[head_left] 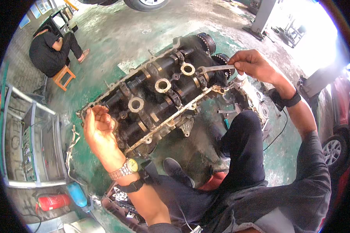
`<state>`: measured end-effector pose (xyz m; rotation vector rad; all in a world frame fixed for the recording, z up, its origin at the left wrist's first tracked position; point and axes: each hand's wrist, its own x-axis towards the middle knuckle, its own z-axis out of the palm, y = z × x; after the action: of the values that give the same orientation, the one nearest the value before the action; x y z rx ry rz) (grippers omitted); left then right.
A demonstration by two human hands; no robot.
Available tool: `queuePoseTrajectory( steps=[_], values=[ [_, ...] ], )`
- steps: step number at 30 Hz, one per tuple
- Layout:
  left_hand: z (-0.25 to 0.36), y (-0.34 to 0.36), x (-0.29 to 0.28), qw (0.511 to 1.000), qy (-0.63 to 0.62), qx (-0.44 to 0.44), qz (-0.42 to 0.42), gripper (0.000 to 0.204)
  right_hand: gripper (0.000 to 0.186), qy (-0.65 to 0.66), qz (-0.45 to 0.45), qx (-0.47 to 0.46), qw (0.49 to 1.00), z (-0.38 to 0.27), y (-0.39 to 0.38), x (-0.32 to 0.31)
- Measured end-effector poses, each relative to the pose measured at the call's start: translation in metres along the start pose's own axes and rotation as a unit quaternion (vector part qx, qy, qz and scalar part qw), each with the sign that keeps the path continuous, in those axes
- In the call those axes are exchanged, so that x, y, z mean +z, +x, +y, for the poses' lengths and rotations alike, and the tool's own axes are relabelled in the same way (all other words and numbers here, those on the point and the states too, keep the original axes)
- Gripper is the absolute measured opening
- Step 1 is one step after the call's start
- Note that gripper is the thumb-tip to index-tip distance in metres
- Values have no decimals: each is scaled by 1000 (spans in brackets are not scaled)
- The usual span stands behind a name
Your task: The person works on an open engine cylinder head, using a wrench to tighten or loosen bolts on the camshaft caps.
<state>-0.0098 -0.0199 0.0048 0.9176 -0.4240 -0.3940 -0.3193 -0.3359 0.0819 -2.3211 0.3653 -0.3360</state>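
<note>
In front of me lies a cylinder head (190,104) with two dark camshafts and several round, pale-rimmed openings along its middle. My right hand (252,66) pinches the end of a combination wrench (217,68) between thumb and fingers. The wrench's jaw end reaches in over a camshaft cap near the right end of the head; whether it sits on a bolt I cannot tell. Just beyond it are two toothed camshaft gears (206,42). My left hand (99,124) rests at the left end of the head, its fingers loosely curled and apart, with nothing visible in them.
A metal engine cover (252,95) stands by my knee. To the left are a metal-framed rack (35,178), a red fire extinguisher (53,202) and a blue bottle (77,194). Another person sits on a wooden stool (64,77). A lift post (263,17) rises at the far right.
</note>
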Motion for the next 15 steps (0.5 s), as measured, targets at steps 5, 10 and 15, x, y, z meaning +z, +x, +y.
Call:
queuePoseTrajectory(
  steps=[5,10,15],
  values=[
    [0,1,0,1000,4,-18,19,28,21,-22,-9,-149,989,45,7,10],
    [-1,1,-1,1000,10,-17,14,28,20,-32,-9,-37,999,56,-7,18],
    [1,0,1,1000,16,-13,23,29,20,37,36,36,998,38,-17,32]
  ],
)
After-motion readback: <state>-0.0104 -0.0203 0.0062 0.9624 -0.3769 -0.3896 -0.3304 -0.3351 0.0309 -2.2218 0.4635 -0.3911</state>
